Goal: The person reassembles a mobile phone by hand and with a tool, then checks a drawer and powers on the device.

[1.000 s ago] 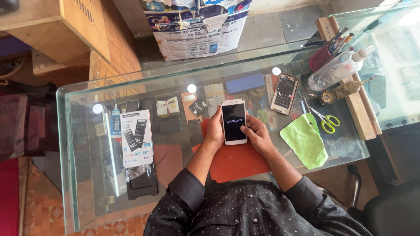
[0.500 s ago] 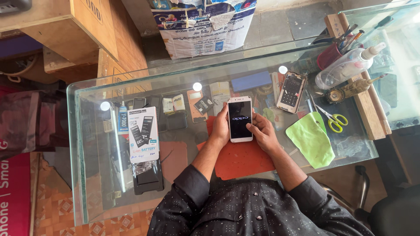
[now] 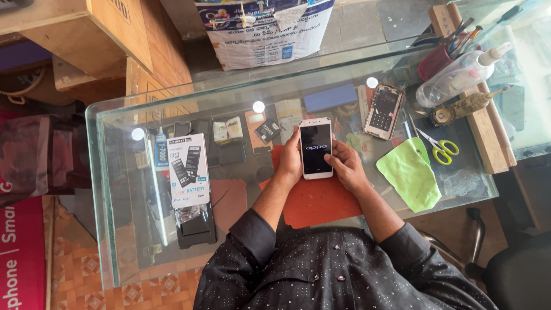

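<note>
A small repair stall seen from above: a glass counter (image 3: 115, 189) with a shelf of stock beneath it, cardboard boxes (image 3: 86, 28) and a printed sack (image 3: 264, 28) on the floor beyond, and a patterned tile floor at the near left. On the counter lie an orange mat (image 3: 315, 204), a green cloth (image 3: 408, 175), yellow-handled scissors (image 3: 439, 149), a clear squeeze bottle (image 3: 459, 72), a red pot of tools (image 3: 437, 60) and a phone with its back off (image 3: 383, 111). A boxed battery (image 3: 188, 169) sits to the left.

A white phone (image 3: 315, 148) is held above the far edge of the mat, face up, its dark screen showing a start-up logo. The left hand (image 3: 291, 161) wraps the phone's left edge, its grip closed around the body. The right hand (image 3: 344, 166) holds the right edge, thumb resting near the lower side of the screen, grip likewise pinching the phone.

The work in hand looks like a power-on check, the phone booting. The next move seems to call for steady holding until the screen loads, then light thumb touches to test it; both hands already sit well for that.
</note>
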